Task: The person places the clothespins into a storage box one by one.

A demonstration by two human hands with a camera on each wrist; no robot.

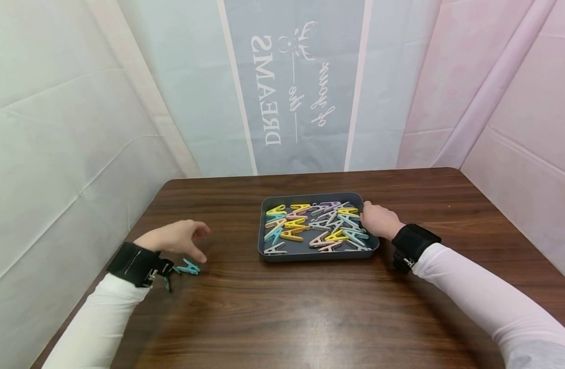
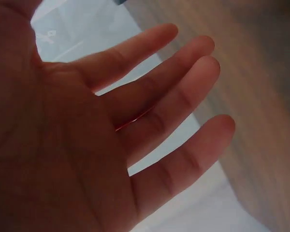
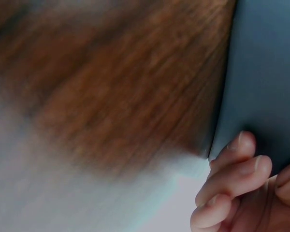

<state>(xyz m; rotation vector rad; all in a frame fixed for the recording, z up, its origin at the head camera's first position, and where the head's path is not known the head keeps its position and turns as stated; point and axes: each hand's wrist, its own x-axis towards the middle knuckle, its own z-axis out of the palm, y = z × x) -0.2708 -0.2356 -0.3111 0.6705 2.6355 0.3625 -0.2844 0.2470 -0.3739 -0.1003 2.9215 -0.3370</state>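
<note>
A dark grey tray (image 1: 319, 257) stands on the table, holding several clothespins (image 1: 295, 234) in yellow, blue, pink, grey and purple. At its right side my right hand (image 1: 380, 220) grips the rim. In the right wrist view, curled fingers (image 3: 237, 176) lie against the tray's outer wall (image 3: 266, 72). My left hand (image 1: 178, 240) hovers over the left part of the table, fingers spread and holding nothing. Just below its thumb lies a light blue clothespin (image 1: 189, 267), partly hidden by the wrist strap. The left wrist view shows the bare palm (image 2: 63, 145) with loosely extended fingers.
The brown wood-grain table (image 1: 282, 312) has rounded far corners. Pale fabric walls (image 1: 70, 128) enclose it at the left, back and right; the back one (image 1: 300, 92) bears mirrored lettering. Black straps (image 1: 413, 245) with cameras sit on both wrists.
</note>
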